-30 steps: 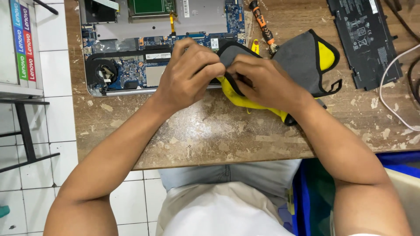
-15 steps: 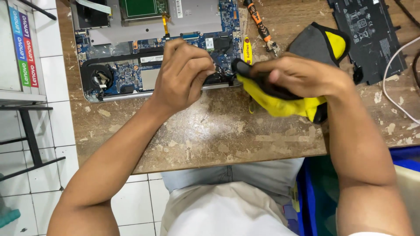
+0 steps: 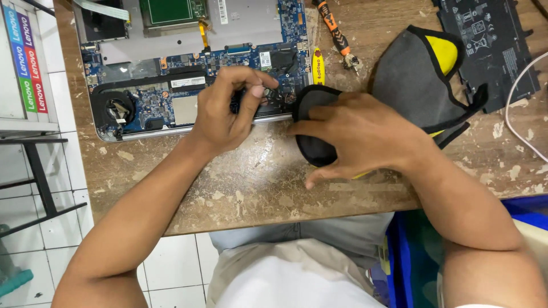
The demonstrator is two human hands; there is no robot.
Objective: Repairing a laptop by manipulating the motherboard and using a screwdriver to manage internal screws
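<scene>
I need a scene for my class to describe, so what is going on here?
A person sits at a worn wooden table with an opened laptop, its circuit board bare. The left hand pinches at the board near its front edge. The right hand presses down on a dark pouch. A grey and yellow pouch, a screwdriver and a battery lie beside it.

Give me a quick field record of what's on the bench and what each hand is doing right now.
surface: worn wooden table
left hand: fingers pinched over the opened laptop, near its front edge
right hand: pressing down on a grey pouch
second pouch: grey with yellow lining, lying open beside the right hand
screwdriver: orange and black, above the pouches
battery: black, flat, at the table's far right
</scene>
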